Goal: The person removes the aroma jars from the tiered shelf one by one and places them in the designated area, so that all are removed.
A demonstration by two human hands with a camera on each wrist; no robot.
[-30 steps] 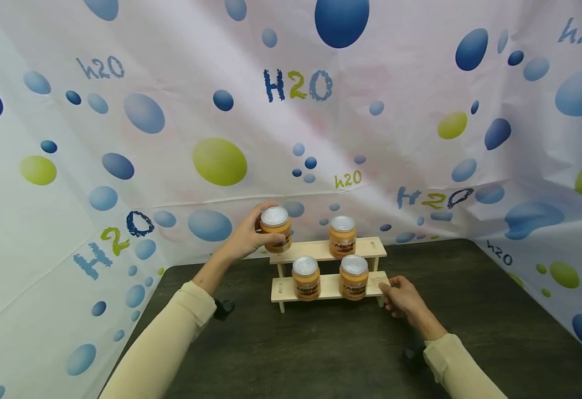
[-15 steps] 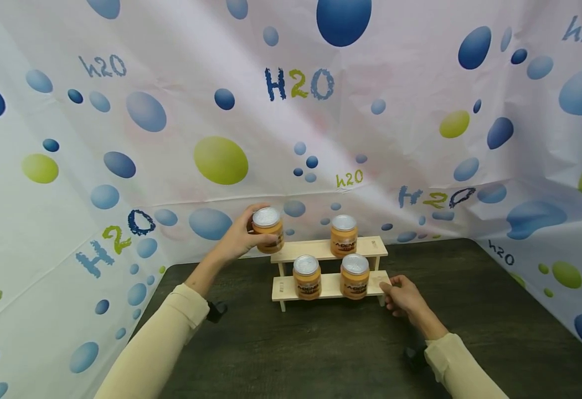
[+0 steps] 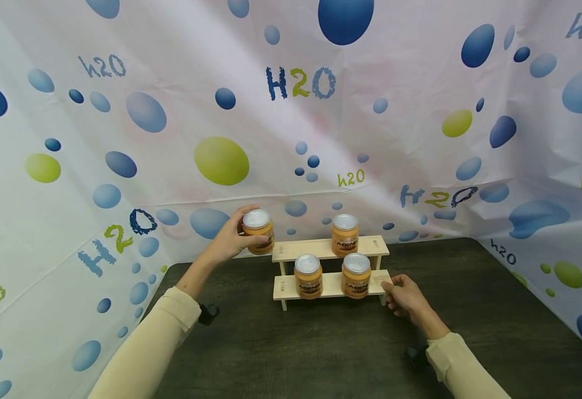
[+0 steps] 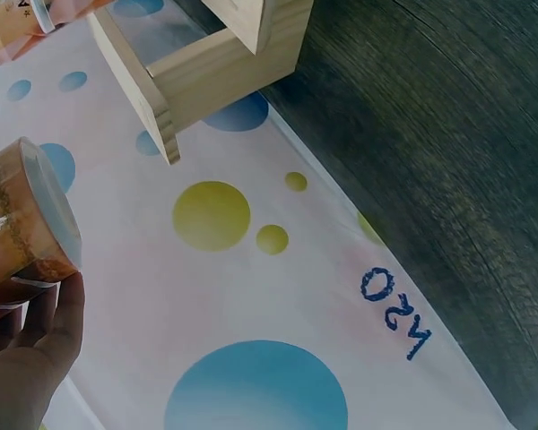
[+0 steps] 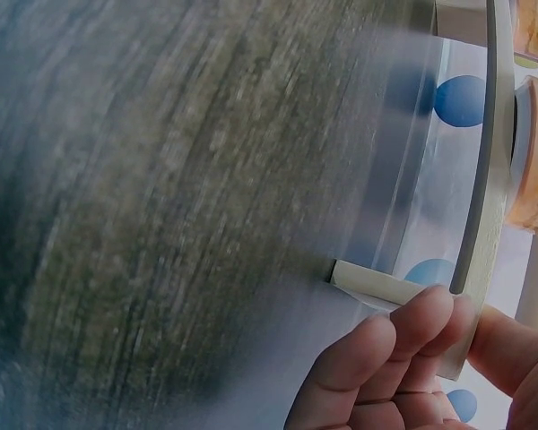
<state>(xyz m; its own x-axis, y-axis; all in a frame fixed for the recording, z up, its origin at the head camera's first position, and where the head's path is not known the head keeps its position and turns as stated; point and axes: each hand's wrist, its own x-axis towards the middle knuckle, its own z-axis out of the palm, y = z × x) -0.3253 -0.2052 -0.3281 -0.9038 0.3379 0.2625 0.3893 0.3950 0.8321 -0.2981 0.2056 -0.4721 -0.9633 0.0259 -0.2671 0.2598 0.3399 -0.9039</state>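
My left hand (image 3: 231, 239) grips an orange jar (image 3: 258, 235) with a silver lid, off the left end of the upper shelf. In the left wrist view, the jar (image 4: 22, 224) shows at the left edge with fingers curled under its side. A two-step wooden shelf rack (image 3: 300, 250) stands on the table. My right hand (image 3: 407, 296) pinches the right end of its lower board, thumb on top and fingers beneath, as the right wrist view shows at the board (image 5: 484, 206). One matching jar (image 3: 345, 237) sits on the upper step; two more, left (image 3: 308, 278) and right (image 3: 356, 277), stand below.
The dark wood-grain table (image 3: 291, 354) spreads out in front of the rack. A white curtain (image 3: 181, 160) printed with blue and green bubbles hangs close behind it and along both sides.
My left hand has carried its jar leftward, from over the upper step's left end to beyond it. The right hand keeps its pinch on the lower board.
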